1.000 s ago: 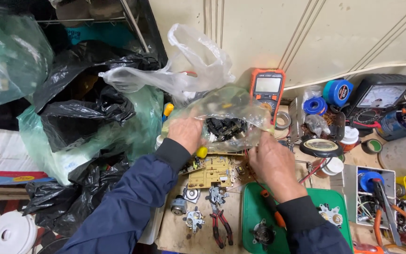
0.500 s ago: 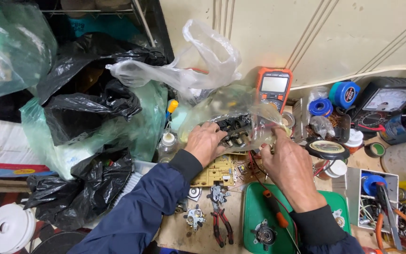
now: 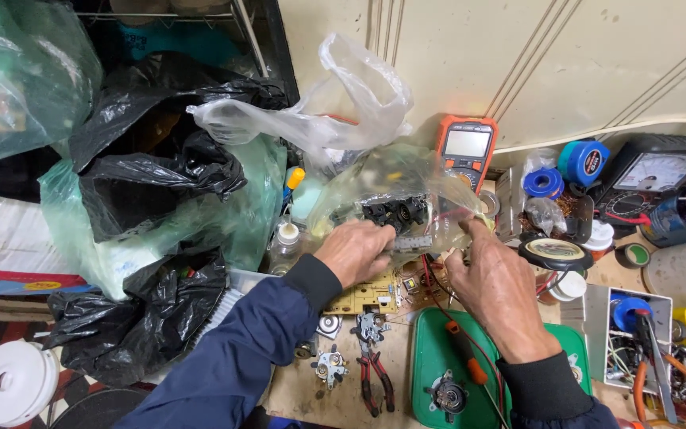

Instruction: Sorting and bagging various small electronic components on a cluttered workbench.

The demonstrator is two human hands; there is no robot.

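Your hands are in a clear plastic bag (image 3: 391, 187), frame centre. Behind it: orange multimeter (image 3: 466, 151), grey blank screen. Upper right: black analog meter (image 3: 654, 171), white dial face. Left half: black and green bags (image 3: 160, 191).

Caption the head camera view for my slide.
Both hands, left hand and right hand, grip a clear plastic bag of dark parts.

You get bright, even light from above with soft, short shadows. Glare glints off the clear plastic bag (image 3: 391, 187) at centre frame. The upper left of the frame falls dim. Lines bow slightly toward the edges; focus stays sharp throughout.
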